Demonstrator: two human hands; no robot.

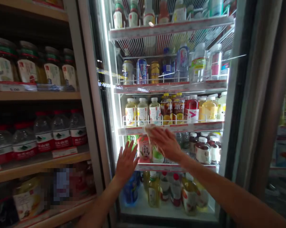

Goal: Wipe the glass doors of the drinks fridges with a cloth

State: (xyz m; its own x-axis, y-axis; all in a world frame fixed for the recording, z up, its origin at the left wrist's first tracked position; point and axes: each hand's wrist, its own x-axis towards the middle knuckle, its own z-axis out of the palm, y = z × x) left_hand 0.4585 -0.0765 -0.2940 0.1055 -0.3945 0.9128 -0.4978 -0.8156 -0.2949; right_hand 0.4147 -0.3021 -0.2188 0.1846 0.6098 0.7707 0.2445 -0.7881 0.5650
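A lit drinks fridge stands in front of me, and its glass door [109,104] looks closed. My left hand [126,162] lies flat on the glass with its fingers spread, level with the third shelf. My right hand [165,143] presses a pale cloth [149,129] against the glass just right of the left hand, in front of a shelf edge [195,127]. Behind the glass near my hands stand a pink carton [144,148] and rows of yellow tea bottles [143,111].
Wooden shelves [38,95] on the left carry jars [26,66] and red-capped water bottles [61,131]. The fridge's dark door frame [238,95] rises on the right, with another cooler [285,126] beyond it. Bottles [154,191] fill the fridge's bottom shelf.
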